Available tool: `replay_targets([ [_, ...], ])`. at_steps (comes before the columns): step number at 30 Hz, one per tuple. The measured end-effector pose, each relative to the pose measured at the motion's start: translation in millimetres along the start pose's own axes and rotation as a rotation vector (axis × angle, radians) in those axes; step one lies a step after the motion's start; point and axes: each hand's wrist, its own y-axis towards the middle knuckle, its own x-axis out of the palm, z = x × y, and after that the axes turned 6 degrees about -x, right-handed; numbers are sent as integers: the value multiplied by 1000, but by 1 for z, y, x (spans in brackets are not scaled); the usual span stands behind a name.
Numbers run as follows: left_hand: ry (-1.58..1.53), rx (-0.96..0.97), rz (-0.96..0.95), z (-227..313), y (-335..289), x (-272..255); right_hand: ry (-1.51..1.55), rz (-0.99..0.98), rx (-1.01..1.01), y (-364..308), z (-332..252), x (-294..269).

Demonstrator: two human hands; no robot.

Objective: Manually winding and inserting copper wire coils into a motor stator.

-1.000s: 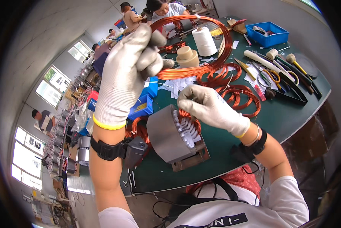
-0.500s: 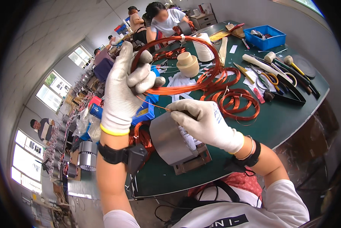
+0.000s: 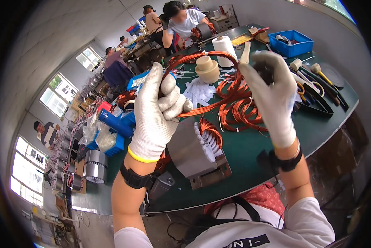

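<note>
My left hand [image 3: 158, 113], in a white grey-coated glove, is closed around the left side of a copper wire coil [image 3: 205, 109], held up over the table. My right hand [image 3: 274, 93], gloved alike and blurred, is raised at the coil's right side. Its thumb and fingers are spread apart, the thumb overlapping the coil's edge; contact there cannot be made out. Below the coil lies a steel stator core [image 3: 189, 151] with white slot liners [image 3: 207, 142] and a copper winding [image 3: 211, 133] at its open end.
More copper coils [image 3: 239, 118] lie on the green table [image 3: 251, 165]. Behind stand a stepped cream plastic piece [image 3: 207, 71], paper strips [image 3: 200, 94] and a white spool [image 3: 224, 47]. Mallets [image 3: 316, 68] and a blue bin [image 3: 291, 43] are at right. A co-worker [image 3: 185, 22] sits across.
My right hand has let go of the thin wire end and moved up and right, its fingers opening. My left hand has shifted right and slightly lower with the coil, uncovering more of the stator core.
</note>
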Motion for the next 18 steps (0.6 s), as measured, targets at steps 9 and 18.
replay_targets([
  [9, -35, -24, -51, -6, -3, 0, 218, -175, 227, 5, 17, 0],
  [18, -274, -107, -367, -5, 1, -22, 890, -341, 464, 8, 46, -8],
])
